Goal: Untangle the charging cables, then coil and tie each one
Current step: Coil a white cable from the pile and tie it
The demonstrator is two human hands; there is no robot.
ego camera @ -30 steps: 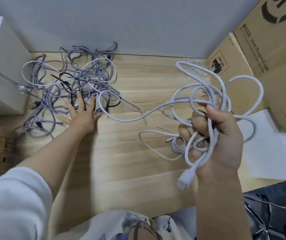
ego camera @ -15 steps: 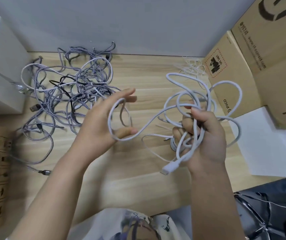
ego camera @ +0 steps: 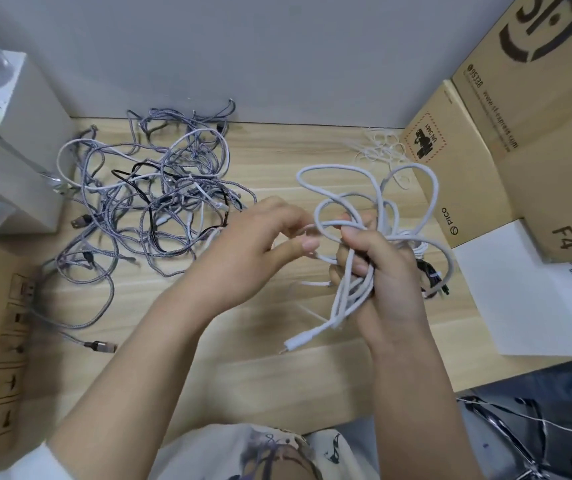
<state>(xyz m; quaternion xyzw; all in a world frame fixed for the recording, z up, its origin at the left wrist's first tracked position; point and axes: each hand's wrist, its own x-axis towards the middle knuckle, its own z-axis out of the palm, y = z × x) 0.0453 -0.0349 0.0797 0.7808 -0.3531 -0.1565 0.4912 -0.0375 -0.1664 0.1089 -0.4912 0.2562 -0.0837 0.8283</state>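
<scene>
My right hand [ego camera: 384, 271] grips a loose bundle of white charging cable [ego camera: 367, 188] above the wooden table [ego camera: 277, 368]; loops stand up above the fist and a white plug [ego camera: 295, 342] hangs below it. My left hand [ego camera: 253, 247] has come up against the bundle, and its thumb and fingertips pinch a strand of the same white cable. A tangled pile of grey braided, white and black cables [ego camera: 160, 202] lies at the back left of the table. A coiled black cable [ego camera: 431, 277] lies just right of my right hand.
Cardboard boxes [ego camera: 519, 150] stand at the right, with a white sheet [ego camera: 526, 292] in front of them. A heap of thin white ties [ego camera: 381, 150] lies near the back wall. Grey boxes [ego camera: 25, 161] stand at the left. One braided plug [ego camera: 102, 346] lies near the front left.
My left hand left the grey pile, picked up a loop of the white cable and carried it right to the bundle in my right hand. The bundle came lower and closer.
</scene>
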